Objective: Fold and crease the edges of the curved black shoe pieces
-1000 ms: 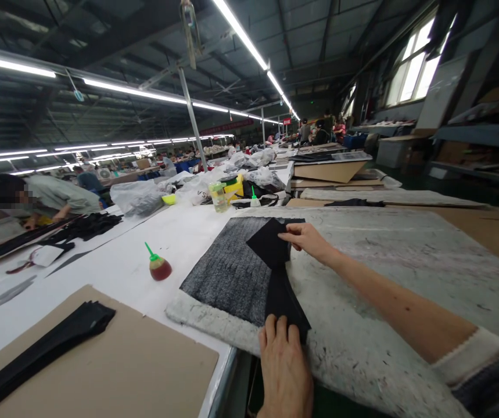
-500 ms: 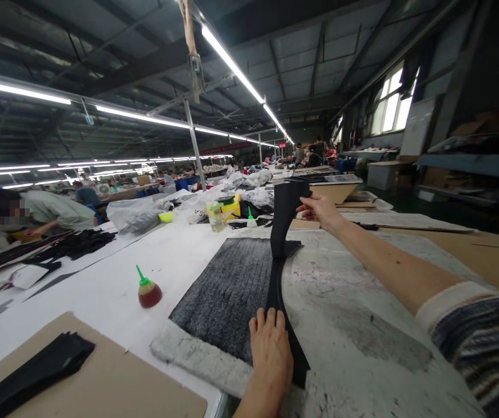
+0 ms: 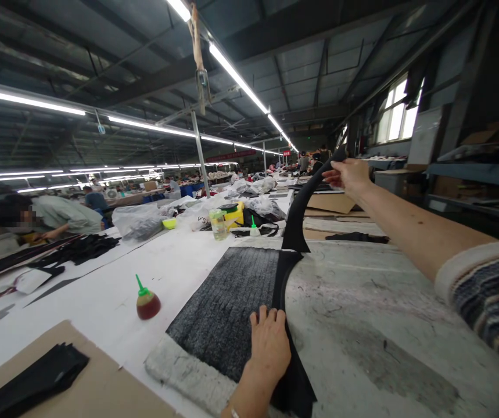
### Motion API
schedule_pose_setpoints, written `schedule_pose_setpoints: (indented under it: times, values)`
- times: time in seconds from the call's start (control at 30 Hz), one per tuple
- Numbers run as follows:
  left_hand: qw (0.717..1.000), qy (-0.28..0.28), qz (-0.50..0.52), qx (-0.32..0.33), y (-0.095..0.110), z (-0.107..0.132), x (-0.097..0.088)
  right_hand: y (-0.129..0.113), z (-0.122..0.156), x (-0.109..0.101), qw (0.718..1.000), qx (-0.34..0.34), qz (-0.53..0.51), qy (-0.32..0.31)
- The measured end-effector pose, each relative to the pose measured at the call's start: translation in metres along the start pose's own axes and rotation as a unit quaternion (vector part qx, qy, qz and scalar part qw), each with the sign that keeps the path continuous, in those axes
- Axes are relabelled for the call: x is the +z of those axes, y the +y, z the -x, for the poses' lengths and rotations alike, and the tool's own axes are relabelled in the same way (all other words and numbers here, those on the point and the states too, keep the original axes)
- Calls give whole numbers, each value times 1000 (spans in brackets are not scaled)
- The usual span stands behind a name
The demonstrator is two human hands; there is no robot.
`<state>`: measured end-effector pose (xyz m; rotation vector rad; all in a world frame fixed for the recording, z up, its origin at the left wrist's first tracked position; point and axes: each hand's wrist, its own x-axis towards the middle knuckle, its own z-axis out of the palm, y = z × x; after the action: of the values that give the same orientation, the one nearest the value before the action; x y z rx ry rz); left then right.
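Strip lights point(image 3: 240, 80) run above the workshop, and a stained pale board point(image 3: 362, 290) lies over a white table point(image 3: 101, 307); on the board rests a ribbed grey panel point(image 3: 218, 307) with a black band point(image 3: 280, 278) down its curved side. One black strip point(image 3: 297, 223) hangs from the right hand point(image 3: 350, 174), its upper end pinched between thumb and closed fingertips, its lower end by the panel's far corner, contact unclear; the left hand point(image 3: 270, 342), fingers slightly parted and gripping nothing, presses on panel and band.
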<state>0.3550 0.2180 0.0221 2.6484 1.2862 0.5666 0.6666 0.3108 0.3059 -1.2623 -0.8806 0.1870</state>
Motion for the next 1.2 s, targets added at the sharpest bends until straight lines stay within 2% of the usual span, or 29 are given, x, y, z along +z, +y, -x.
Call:
schedule_pose_setpoints:
  times: [0.17,0.27,0.33,0.43,0.5,0.57,0.63,0.7,0.77,0.8,0.83,0.87,0.93,1.0,1.03,1.13,1.2]
  values:
    - [999,-18,32,-1,-2,-3,0,-17,-9,-12,994,-55,79,41]
    - [997,-20,67,-14,-1,-3,0,-26,3,-9,980,-123,150,53]
    - [995,-15,99,-29,0,-3,-2,-30,21,0,965,-172,193,38]
    - [983,-7,169,-70,-1,-2,-8,-34,62,19,927,-264,263,-43]
    - [965,-15,237,-111,-6,-1,-16,-34,100,32,904,-302,284,-102]
    - [936,-37,316,-149,-14,5,-31,-31,146,43,891,-320,281,-160]
    - [903,-49,389,-177,-26,18,-55,-24,198,54,867,-350,275,-225]
    - [845,-38,489,-215,-40,41,-89,-14,254,66,847,-374,260,-274]
    - [685,-14,669,-289,-54,71,-126,-3,310,79,823,-406,243,-314]
    - [632,-7,709,-314,-61,88,-144,2,337,86,806,-432,235,-329]
    - [602,3,726,-333,-68,105,-159,6,364,93,788,-460,227,-340]
    - [595,10,723,-350,-75,123,-170,10,390,101,773,-483,214,-350]
    - [625,18,683,-378,-92,158,-181,14,439,117,751,-514,179,-374]
    - [658,56,629,-410,-110,196,-179,13,483,133,733,-529,134,-406]
    - [661,84,610,-429,-120,217,-176,11,504,140,723,-534,112,-424]
    - [622,162,597,-480,-145,287,-172,0,557,152,693,-522,61,-494]
    - [594,203,593,-504,-154,342,-178,-5,585,152,680,-491,29,-543]
